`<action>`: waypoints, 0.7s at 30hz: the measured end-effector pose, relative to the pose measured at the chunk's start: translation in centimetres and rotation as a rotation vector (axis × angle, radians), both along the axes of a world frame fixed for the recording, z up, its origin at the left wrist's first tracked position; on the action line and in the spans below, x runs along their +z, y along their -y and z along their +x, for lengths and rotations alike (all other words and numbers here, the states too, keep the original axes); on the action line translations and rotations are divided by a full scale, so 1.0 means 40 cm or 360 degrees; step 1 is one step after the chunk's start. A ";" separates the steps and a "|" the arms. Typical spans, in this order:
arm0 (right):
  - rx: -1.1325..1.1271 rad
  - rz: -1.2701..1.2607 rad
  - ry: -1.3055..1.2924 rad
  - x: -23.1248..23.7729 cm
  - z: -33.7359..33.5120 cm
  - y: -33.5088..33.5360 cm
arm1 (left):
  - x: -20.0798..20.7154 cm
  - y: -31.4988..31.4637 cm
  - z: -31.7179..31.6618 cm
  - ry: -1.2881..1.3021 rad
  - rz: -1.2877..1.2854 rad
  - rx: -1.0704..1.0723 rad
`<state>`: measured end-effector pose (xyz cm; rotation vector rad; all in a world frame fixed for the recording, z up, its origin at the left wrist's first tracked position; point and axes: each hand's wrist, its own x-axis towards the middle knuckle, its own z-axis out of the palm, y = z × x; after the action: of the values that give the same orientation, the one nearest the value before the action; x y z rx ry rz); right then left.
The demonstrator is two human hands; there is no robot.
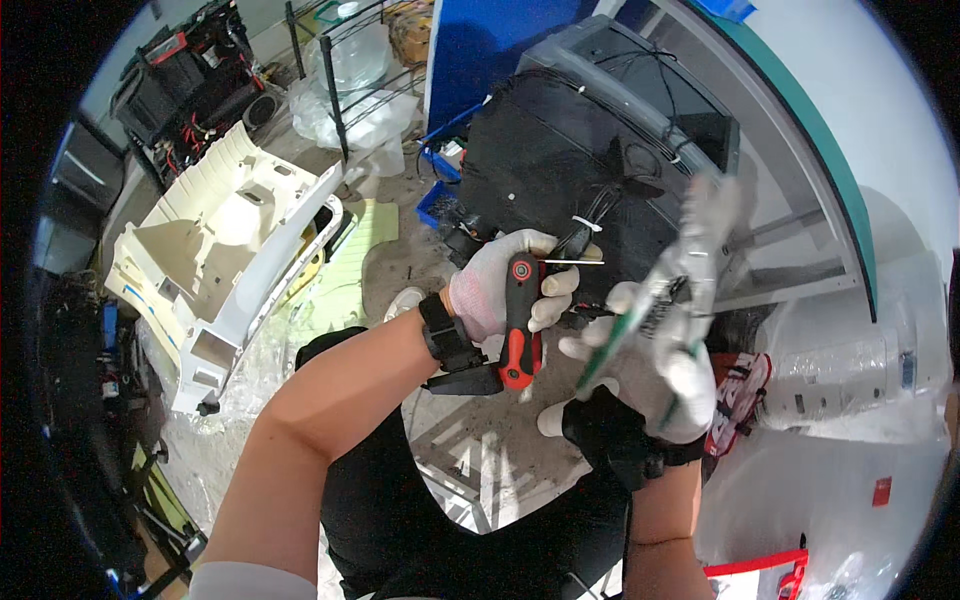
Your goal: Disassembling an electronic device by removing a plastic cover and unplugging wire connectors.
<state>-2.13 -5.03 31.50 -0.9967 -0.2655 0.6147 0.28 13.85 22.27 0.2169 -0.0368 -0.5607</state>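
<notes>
My left hand [495, 283], in a white and pink work glove, is closed round a black and red folding tool [521, 310]. A thin metal rod juts from the tool's upper end toward the right. Just beyond these fingers lies a bundle of black cables [600, 205] with a white tie; whether the hand touches it, I cannot tell. In my gloved right hand [665, 375] are green-handled pliers [640, 318], smeared by motion, their metal end pointing up and away. The fingers wrap round them. A large black panel [540, 150] stands in front of both hands.
At the left lies a big cream plastic moulding [215, 215] on clear wrap. Blue trays [435, 203] sit on the floor beside the panel. A grey frame with a green edge [800, 150] rises at the right, near a film-wrapped roll [840, 365]. Black racking [330, 90] stands behind.
</notes>
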 end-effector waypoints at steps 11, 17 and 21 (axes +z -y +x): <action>0.0438 -0.0953 0.0136 -0.115 -0.014 0.060 | 0.015 0.003 0.012 0.0084 0.0862 0.0481; 0.0342 -0.0947 0.0051 -0.085 -0.013 0.094 | 0.014 0.027 0.027 -0.0046 0.0867 0.0540; 0.0287 -0.0966 -0.0003 -0.088 -0.006 0.108 | 0.028 0.029 0.026 0.0154 0.1120 0.0548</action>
<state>-2.36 -9.35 27.98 -1.5654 -0.1684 0.8874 1.32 12.69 23.40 0.9176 0.1058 -0.1993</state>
